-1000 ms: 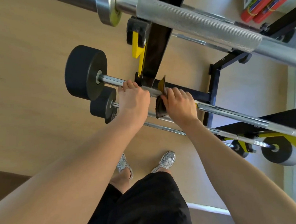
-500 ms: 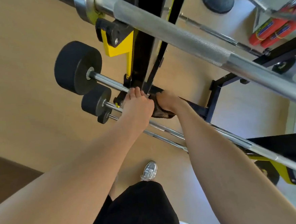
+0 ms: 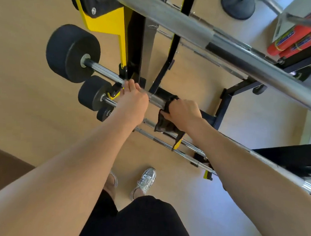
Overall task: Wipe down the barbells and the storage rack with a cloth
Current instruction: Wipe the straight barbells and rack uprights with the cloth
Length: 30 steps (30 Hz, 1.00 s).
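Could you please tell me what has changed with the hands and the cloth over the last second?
The right hand slid the dark cloth along the barbell shaft, in against the left hand and back out. Unchanged: the left hand grips the shaft beside the rack upright.

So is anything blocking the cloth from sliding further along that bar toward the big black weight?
Yes: the left hand grips the same bar just ahead of the cloth, and beyond it the rack's black upright holds the bar.
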Available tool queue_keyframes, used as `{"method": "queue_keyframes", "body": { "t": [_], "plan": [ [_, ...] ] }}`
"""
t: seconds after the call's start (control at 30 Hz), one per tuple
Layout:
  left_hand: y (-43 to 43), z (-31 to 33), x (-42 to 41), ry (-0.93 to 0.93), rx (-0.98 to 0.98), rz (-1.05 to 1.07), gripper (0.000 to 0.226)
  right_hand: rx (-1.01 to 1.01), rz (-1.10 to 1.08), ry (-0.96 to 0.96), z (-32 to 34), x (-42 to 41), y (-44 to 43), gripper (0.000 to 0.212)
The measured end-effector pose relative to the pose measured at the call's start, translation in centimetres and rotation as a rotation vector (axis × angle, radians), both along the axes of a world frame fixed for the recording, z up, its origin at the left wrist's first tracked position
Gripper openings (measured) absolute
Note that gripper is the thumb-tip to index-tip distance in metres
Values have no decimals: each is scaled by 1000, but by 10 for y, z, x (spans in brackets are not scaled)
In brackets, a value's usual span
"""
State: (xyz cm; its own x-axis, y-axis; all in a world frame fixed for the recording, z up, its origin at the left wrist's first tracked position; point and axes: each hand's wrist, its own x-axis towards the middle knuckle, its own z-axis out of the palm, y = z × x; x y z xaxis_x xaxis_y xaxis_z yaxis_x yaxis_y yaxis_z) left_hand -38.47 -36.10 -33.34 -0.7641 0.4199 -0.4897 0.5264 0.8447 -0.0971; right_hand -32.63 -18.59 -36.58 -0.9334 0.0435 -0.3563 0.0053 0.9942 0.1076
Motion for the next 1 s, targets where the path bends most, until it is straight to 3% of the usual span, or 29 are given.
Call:
{"method": "queue_keyframes", "body": {
  "t": [0.13, 0.27, 0.37, 0.43, 0.5, 0.57, 0.63, 0.7, 0.8, 0.93, 1.0],
  "plan": [
    [11, -3, -1, -16, -40, 35, 105, 27, 56, 172, -12, 3, -29, 36],
    [10, -10, -1, 11, -72, 14, 106, -158, -9, 149, -14, -19, -42, 30],
    [5, -11, -2, 23, -93, -33, 107, -390, -72, -134, -2, -40, -20, 45],
    [6, -9, -5, 1, -99, -22, 109, -628, -315, -312, 11, -49, -12, 66],
    [6, -6, -9, -30, -89, -9, 110, -710, -500, -359, 13, -53, -10, 80],
    [3, -3, -11, -43, -78, -23, 110, -695, -556, -260, 7, -50, -16, 79],
    [1, -3, -11, -51, -47, -31, 105, -661, -654, -42, -2, -36, -21, 72],
    [2, -2, -11, -58, -25, -23, 100, -513, -771, 164, -6, -16, -24, 65],
    [2, -2, -14, -82, 5, -36, 96, -367, -812, 199, -11, -1, -17, 68],
    [1, -11, -19, -68, -53, -132, 94, -466, -748, 116, -5, -25, -8, 71],
    [1, -17, -21, -63, -75, -155, 93, -707, -703, 172, 1, -34, -12, 70]
  ]
}}
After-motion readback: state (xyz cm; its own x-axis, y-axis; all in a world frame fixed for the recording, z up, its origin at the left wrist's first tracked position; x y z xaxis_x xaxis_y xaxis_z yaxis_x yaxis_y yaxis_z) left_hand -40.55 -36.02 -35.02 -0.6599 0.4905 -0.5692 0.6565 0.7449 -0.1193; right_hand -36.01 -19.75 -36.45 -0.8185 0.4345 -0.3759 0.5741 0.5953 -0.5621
